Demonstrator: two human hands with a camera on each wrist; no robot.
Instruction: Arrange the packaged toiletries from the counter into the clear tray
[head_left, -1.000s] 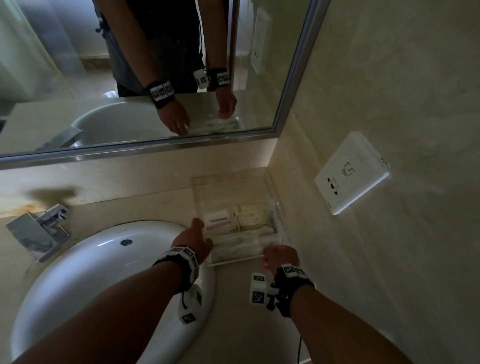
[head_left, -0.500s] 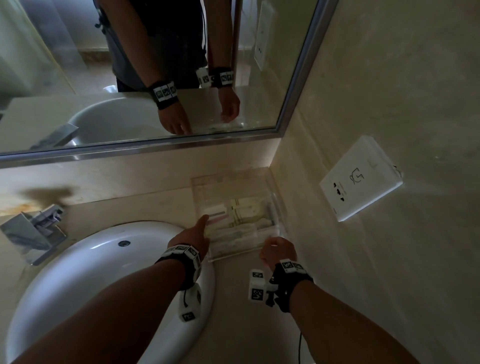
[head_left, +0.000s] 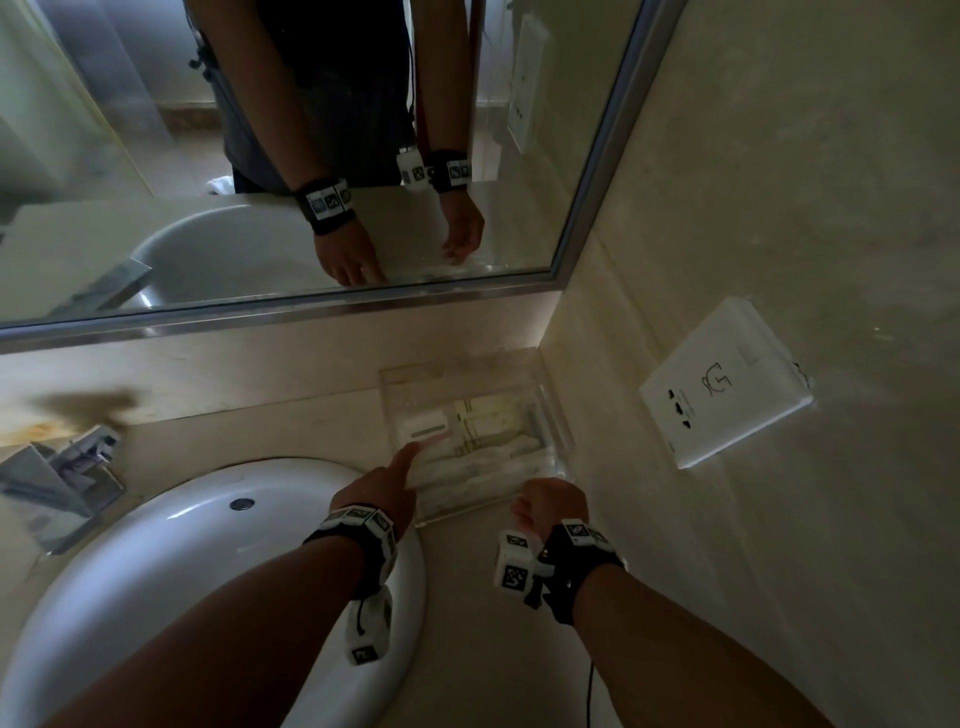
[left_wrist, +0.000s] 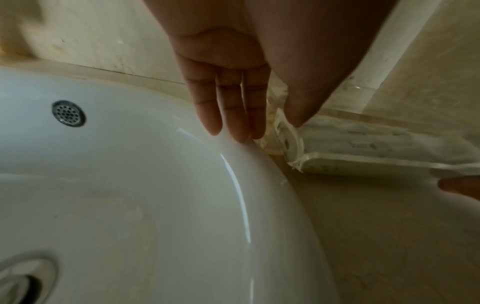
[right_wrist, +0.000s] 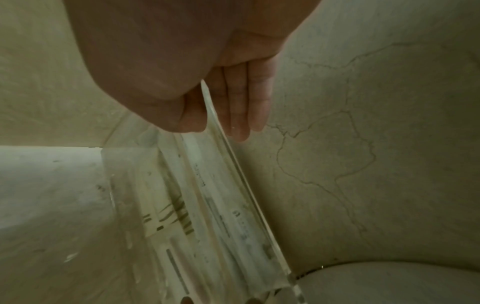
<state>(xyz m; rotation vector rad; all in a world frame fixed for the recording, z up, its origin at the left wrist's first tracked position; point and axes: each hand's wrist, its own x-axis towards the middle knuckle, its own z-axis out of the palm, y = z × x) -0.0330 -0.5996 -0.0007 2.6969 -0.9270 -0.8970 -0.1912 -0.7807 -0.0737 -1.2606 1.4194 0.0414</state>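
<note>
The clear tray (head_left: 441, 387) sits on the counter in the corner between the back wall and the side wall. Several packaged toiletries (head_left: 483, 457) lie flat inside it, white and cream packets side by side. My left hand (head_left: 384, 478) lies along the tray's left wall with straight fingers (left_wrist: 233, 115), whose tips touch the basin rim; the thumb hangs over the tray's (left_wrist: 363, 161) corner. My right hand (head_left: 550, 501) pinches the tray's wall (right_wrist: 246, 185) at the front right corner, thumb inside and fingers (right_wrist: 241, 115) outside. The packets (right_wrist: 182, 216) show through the wall.
A white basin (head_left: 208, 545) fills the counter left of the tray, almost touching it, with a chrome faucet (head_left: 57, 467) at far left. A mirror (head_left: 311, 156) hangs above. A white socket plate (head_left: 722, 384) is on the marble side wall. Bare counter (head_left: 467, 597) lies between my forearms.
My left hand has stretched its fingers forward along the tray's left wall. The right hand stays at the front right corner. The tray and packets look unmoved.
</note>
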